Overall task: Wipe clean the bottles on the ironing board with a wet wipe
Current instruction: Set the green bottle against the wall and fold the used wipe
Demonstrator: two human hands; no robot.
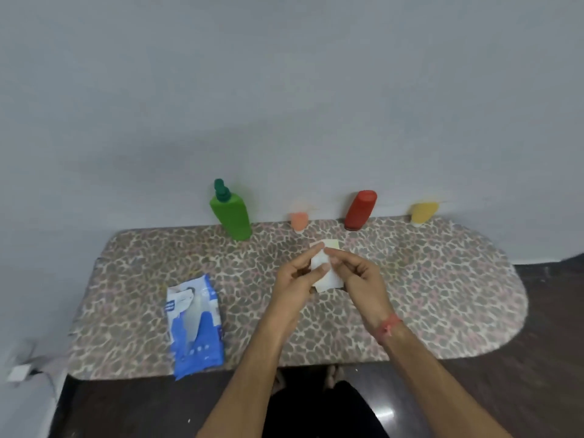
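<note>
Four bottles (231, 213) are lined along the board's (442, 279) far edge, while a wipe (325, 268) is pinched between left hand (297, 276) and right hand (357, 273).

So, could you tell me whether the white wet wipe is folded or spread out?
Folded: the white wet wipe shows as a small rectangle pinched between left hand and right hand.

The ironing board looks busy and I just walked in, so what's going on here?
A person holds a folded wet wipe between both hands, left hand and right hand, above the ironing board. The wipe packet lies to the left. Green, peach, red and yellow bottles stand untouched along the wall.
</note>
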